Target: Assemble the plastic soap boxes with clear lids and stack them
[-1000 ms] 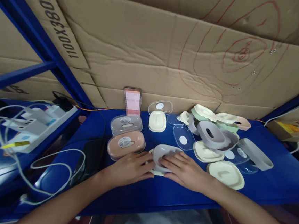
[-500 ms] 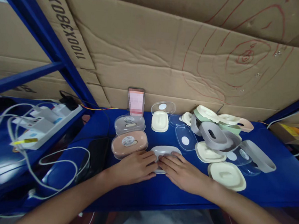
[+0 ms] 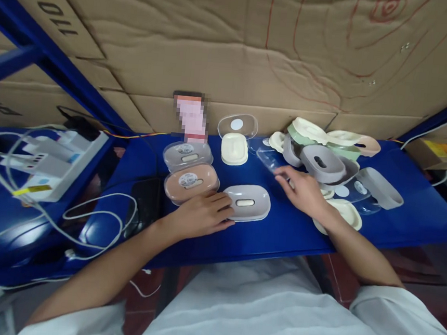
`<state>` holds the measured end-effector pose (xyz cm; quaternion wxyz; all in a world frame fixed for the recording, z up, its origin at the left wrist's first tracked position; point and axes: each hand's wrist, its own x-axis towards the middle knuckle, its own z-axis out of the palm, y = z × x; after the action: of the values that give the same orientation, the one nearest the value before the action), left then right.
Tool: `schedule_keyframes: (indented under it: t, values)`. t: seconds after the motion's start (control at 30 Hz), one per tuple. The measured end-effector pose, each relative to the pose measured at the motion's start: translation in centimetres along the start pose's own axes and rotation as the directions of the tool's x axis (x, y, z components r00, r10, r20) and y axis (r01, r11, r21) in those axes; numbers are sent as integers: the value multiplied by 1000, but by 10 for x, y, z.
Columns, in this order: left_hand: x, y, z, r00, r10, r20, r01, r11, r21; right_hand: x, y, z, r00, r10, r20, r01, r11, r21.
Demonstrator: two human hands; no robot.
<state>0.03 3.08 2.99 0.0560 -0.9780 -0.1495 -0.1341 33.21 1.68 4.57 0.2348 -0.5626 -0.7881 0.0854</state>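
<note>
A grey soap dish (image 3: 258, 195) with a pale oblong insert in its slot lies on the blue table. My left hand (image 3: 204, 214) grips its left edge, fingers bent over the rim. To the right, my right hand (image 3: 302, 190) pinches a clear plastic lid (image 3: 267, 159) by its near edge, and the lid is tilted up off the table. Left of the dish sit a pink soap dish (image 3: 177, 183) and another grey soap dish (image 3: 172, 155), both under clear lids with round labels. Behind them is a cream plate-like piece (image 3: 234, 148).
A pile of grey, green and cream dish parts (image 3: 323, 163) covers the right side. Against the cardboard wall (image 3: 201, 66) leans a phone (image 3: 191, 115). On the left are a power strip (image 3: 62, 169), white cables (image 3: 121, 213) and a black flat object (image 3: 144, 202).
My right hand has left the grey soap dish and moved right to take hold of the clear lid. The left hand stays on the dish. The view has tilted downward.
</note>
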Motion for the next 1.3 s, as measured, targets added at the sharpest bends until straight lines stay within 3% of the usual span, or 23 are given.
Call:
schedule_keyframes:
  t: [0.03, 0.1, 0.17, 0.2, 0.23, 0.3, 0.37, 0.47, 0.57, 0.67, 0.83, 1.03, 1.17, 1.3]
  values:
    - [0, 0, 0, 1000, -4, -12, 4, 1000, 9, 1, -1, -3, 999, 30, -39, -22, 981, 195]
    - [0, 1, -1, 999, -2, -55, 4, 999, 38, 1, -4, -8, 996, 90, -25, -62, 837, 544]
    - [-1, 0, -2, 995, -6, -100, 12, 999, 53, 1, -7, -8, 990, 116, 84, -140, 675, 725]
    - [-1, 0, -2, 993, -15, -116, 20, 999, 46, 1, -8, -5, 984, 118, 136, -180, 635, 752]
    - [-2, 0, -2, 992, -22, -128, 26, 999, 29, 0, -8, -1, 979, 116, 166, -202, 635, 745]
    - [-2, -2, -1, 991, -34, -129, 33, 999, -12, -3, -10, 7, 983, 100, 151, -174, 754, 634]
    - [-2, -3, 1, 992, -41, -117, 37, 999, -37, -6, -12, 14, 994, 47, 95, -83, 903, 421]
    - [-2, -5, 3, 992, -59, -111, 52, 996, -66, -11, -18, 14, 985, -103, 137, 74, 978, 197]
    - [-2, -6, 4, 989, -66, -133, 56, 995, -77, -14, -23, 12, 912, -303, 277, 268, 950, 158]
    - [-2, -5, 5, 989, -56, -137, 52, 998, -31, -16, -24, 16, 848, -427, 315, 416, 903, 106]
    - [-3, -3, 4, 992, -52, -119, 55, 998, 21, -14, -25, 25, 821, -507, 263, 525, 851, 5]
    - [2, 1, 14, 988, -123, -95, 114, 989, -95, -15, -21, 28, 814, -529, 240, 550, 835, -28]
    - [6, 6, 19, 978, -138, -155, 111, 978, -174, -16, -16, 28, 808, -551, 210, 562, 827, 9]
    - [5, 4, 4, 953, -142, -267, 105, 983, -149, -12, -20, 21, 833, -544, 104, 543, 839, 37]
